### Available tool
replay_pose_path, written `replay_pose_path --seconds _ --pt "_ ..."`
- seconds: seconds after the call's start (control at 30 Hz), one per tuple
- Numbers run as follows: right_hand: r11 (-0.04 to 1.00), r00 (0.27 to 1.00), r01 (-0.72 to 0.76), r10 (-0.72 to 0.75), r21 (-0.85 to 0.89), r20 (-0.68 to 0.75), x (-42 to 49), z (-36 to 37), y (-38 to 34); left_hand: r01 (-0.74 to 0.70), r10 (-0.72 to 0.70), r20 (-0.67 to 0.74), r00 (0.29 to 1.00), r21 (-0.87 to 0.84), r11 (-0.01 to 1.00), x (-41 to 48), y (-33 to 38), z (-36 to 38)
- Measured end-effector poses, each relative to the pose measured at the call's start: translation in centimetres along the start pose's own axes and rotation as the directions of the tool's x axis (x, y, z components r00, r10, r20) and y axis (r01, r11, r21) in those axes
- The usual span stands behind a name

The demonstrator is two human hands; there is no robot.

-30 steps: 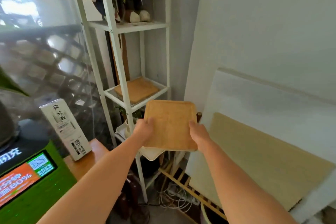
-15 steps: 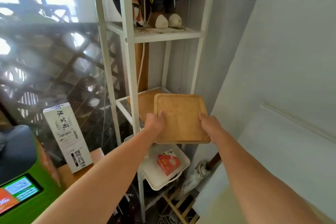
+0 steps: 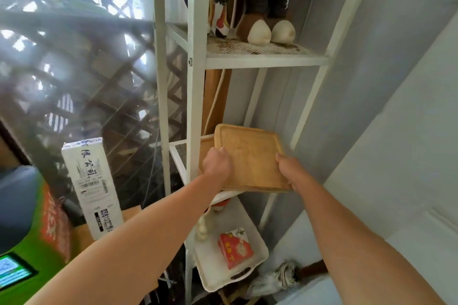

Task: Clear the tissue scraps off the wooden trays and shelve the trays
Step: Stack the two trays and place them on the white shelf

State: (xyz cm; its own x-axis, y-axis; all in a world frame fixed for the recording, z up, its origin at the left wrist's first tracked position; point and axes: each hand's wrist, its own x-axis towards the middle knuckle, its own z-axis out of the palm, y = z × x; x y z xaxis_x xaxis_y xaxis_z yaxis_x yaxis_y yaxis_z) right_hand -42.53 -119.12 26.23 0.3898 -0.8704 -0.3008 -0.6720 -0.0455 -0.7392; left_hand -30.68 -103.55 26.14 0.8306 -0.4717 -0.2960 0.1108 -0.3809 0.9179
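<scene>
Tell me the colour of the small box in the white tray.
Red-orange box, seen in the head view.

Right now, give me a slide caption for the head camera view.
Both hands slide a wooden tray onto the white rack's middle shelf.

There is one view only, from the camera on my head, so no second view shares anything with it. It faces forward and down along both my forearms toward the white shelf rack [image 3: 195, 96], close enough that the rack's front post fills the middle of the frame. The wide lens tilts the rack, with glass to its left and wall to its right.
</scene>
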Motion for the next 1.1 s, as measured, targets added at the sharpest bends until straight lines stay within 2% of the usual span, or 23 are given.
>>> replay_pose_path --seconds 0.2,0.37,0.53,0.83,1.1 --pt "0.993 0.988 0.112 -0.106 -0.044 0.115 5.5 1.7 -2.5 0.049 -0.046 -0.181 0.982 0.011 0.999 2.6 0.1 0.4" --pt "0.995 0.960 0.088 -0.095 0.040 0.263 8.5 3.9 -2.8 0.128 -0.098 -0.303 0.948 0.079 0.989 3.6 -0.5 0.5" --pt "0.992 0.934 0.112 -0.123 0.052 0.337 9.7 5.7 -2.8 0.228 -0.196 -0.401 0.895 0.033 0.973 4.2 -2.0 0.6" --pt "0.992 0.926 0.119 -0.130 0.052 0.354 10.5 6.7 -2.4 0.289 -0.282 -0.399 0.872 -0.044 0.956 4.8 -2.4 1.0" --pt "0.988 0.914 0.111 -0.142 0.103 0.381 11.3 7.1 -1.9 0.311 -0.295 -0.414 0.861 -0.030 0.950 5.1 -2.6 1.2"
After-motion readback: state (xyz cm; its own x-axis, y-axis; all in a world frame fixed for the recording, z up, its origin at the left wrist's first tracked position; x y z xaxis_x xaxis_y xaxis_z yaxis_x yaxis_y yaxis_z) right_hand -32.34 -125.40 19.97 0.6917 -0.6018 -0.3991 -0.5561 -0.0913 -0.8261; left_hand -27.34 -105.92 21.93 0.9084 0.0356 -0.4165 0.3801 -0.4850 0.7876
